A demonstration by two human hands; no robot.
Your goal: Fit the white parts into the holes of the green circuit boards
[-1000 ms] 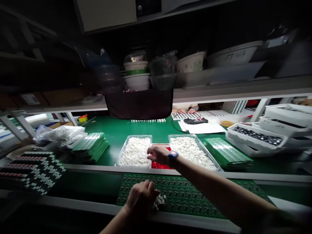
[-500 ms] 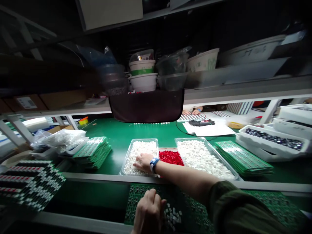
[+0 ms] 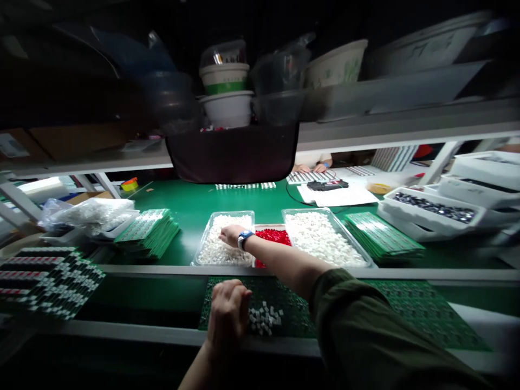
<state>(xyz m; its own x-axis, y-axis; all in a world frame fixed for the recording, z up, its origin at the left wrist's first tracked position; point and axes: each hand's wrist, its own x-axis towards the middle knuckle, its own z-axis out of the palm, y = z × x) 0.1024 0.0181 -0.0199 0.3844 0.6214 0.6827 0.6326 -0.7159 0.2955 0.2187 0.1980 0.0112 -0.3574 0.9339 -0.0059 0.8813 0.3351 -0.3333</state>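
Small white plastic pieces (image 3: 265,319) lay heaped on green circuit board (image 3: 292,319), just beside left hand (image 3: 227,314). Hand closed, fingers curled, resting on board; contents hidden, hold not verifiable. Right hand (image 3: 232,235) partly open, fingers touching white pieces in clear tray (image 3: 202,238), nothing visibly held. Watch (image 3: 245,239) on right wrist. Red pieces (image 3: 271,236) lay just right of tray; second clear tray (image 3: 309,210) of white pieces beyond. Stack of green boards (image 3: 384,238) sat on green table (image 3: 182,200). Co-worker's hands (image 3: 312,168) at far side.
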